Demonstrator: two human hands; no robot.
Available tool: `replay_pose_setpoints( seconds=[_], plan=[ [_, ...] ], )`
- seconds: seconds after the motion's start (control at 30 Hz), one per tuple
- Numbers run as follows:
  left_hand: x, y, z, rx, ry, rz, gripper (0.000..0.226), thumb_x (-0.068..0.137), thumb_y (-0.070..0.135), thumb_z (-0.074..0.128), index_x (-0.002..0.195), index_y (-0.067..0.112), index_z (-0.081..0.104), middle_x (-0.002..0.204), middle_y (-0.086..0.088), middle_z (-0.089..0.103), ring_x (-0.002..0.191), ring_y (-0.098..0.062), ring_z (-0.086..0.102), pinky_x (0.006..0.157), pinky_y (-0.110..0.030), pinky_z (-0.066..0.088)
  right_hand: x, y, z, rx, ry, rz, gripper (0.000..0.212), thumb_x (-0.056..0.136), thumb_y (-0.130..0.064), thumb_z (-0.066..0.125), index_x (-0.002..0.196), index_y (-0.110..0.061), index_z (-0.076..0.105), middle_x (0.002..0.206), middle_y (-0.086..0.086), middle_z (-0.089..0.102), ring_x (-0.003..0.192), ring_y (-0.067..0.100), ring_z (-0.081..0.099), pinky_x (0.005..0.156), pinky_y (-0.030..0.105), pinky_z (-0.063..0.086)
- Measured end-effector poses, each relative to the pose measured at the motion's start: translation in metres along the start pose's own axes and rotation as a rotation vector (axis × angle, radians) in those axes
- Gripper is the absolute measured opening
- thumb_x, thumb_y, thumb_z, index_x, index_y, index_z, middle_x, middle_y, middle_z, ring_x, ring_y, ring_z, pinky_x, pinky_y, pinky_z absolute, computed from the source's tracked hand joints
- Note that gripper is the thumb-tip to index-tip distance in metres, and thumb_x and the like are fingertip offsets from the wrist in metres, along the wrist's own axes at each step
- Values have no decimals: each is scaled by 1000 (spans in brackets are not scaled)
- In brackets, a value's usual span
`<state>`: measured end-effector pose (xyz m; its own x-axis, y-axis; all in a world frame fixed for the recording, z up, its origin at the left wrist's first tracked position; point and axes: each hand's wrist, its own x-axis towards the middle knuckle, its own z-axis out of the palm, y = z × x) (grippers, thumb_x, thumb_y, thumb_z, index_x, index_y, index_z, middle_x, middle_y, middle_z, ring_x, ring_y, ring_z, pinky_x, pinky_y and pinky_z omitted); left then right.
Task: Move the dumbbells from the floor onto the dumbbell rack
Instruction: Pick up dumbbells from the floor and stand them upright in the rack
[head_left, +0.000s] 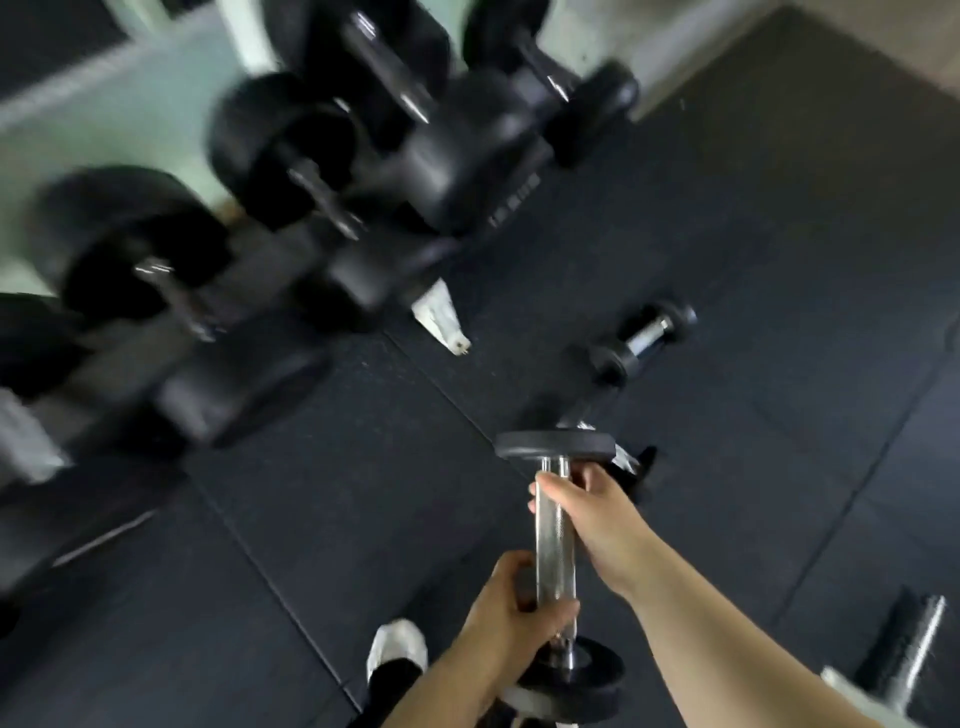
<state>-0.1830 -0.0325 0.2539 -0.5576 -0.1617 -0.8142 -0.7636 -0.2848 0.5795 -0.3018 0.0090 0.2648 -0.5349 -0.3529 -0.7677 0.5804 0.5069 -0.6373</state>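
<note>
Both hands grip the dumbbell (550, 540) handle, clear of the floor. Left hand (511, 597) is at the near end, right hand (579, 501) at the far end. Axis points straight ahead. Rack (511, 200) is ahead-left, so probably swing left.

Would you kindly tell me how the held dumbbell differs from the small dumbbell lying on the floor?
The held dumbbell is gripped by the left hand and right hand, off the floor mat; the small dumbbell lies untouched on it. The held dumbbell has a long handle, the small dumbbell a short one. The held dumbbell's ends are thin plates; the small dumbbell's look chunkier. Both have shiny handles and black ends.
</note>
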Motion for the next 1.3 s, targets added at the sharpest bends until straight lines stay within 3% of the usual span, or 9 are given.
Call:
replay_pose_setpoints(
  seconds=[0.23, 0.37, 0.47, 0.57, 0.7, 0.8, 0.87, 1.2, 1.3],
  plan=[
    [-160, 74, -158, -144, 283, 237, 27, 74, 25, 67, 89, 36, 47, 100, -1, 69, 92, -15, 66, 85, -28, 53, -126, -166, 171, -210, -267, -223, 15, 89, -12, 54, 74, -15, 55, 76, 2, 62, 70, 13, 61, 66, 21, 47],
    [-230, 82, -248, -222, 438, 343, 37, 74, 24, 69, 104, 28, 47, 100, 0, 66, 91, -14, 65, 81, -23, 53, -178, -218, 276, -273, -384, -342, 10, 88, -10, 55, 79, -12, 58, 80, 5, 63, 70, 13, 61, 64, 19, 49],
    [-273, 81, -308, -237, 546, 414, 31, 78, 17, 67, 99, 26, 46, 95, -1, 64, 91, -18, 64, 75, -19, 51, -209, -242, 348, -303, -445, -412, 9, 87, -15, 59, 93, -8, 59, 100, 13, 66, 85, 23, 64, 88, 39, 53],
    [-306, 77, -359, -262, 651, 445, 32, 77, 18, 67, 104, 21, 49, 104, -12, 67, 97, -24, 65, 86, -29, 54, -234, -259, 411, -358, -523, -459, 3, 87, -14, 58, 88, -13, 57, 104, 13, 64, 95, 28, 64, 99, 45, 47],
    [-343, 70, -417, -329, 746, 506, 23, 82, 15, 62, 98, 22, 47, 89, 2, 62, 79, -8, 60, 63, -2, 47, -261, -276, 487, -439, -667, -528, 11, 89, -11, 54, 79, -17, 55, 98, 12, 63, 93, 25, 61, 90, 38, 49],
    [-366, 60, -460, -386, 810, 494, 24, 72, 28, 64, 87, 33, 47, 104, -17, 68, 98, -28, 64, 94, -35, 51, -277, -284, 545, -529, -749, -586, 14, 89, -13, 54, 76, -18, 56, 93, 10, 63, 87, 24, 62, 84, 34, 51],
    [-381, 54, -489, -443, 866, 495, 25, 68, 30, 64, 86, 35, 48, 107, -23, 67, 97, -31, 65, 97, -47, 48, -284, -290, 585, -577, -795, -614, 13, 88, -16, 55, 75, -19, 58, 95, 10, 63, 92, 28, 63, 89, 38, 50],
    [-439, -7, -624, -674, 1126, 462, 21, 71, 33, 65, 85, 32, 50, 95, -14, 69, 97, -34, 65, 95, -44, 49, -319, -274, 782, -716, -980, -603, 7, 86, -18, 59, 79, -17, 58, 108, 18, 66, 111, 34, 61, 101, 44, 46],
    [-448, -40, -653, -705, 1149, 451, 17, 81, 25, 62, 85, 34, 49, 91, -3, 66, 88, -22, 63, 88, -34, 48, -329, -253, 824, -760, -996, -603, 10, 87, -16, 58, 91, -8, 63, 109, 20, 66, 111, 35, 61, 102, 44, 45]
  ],
)
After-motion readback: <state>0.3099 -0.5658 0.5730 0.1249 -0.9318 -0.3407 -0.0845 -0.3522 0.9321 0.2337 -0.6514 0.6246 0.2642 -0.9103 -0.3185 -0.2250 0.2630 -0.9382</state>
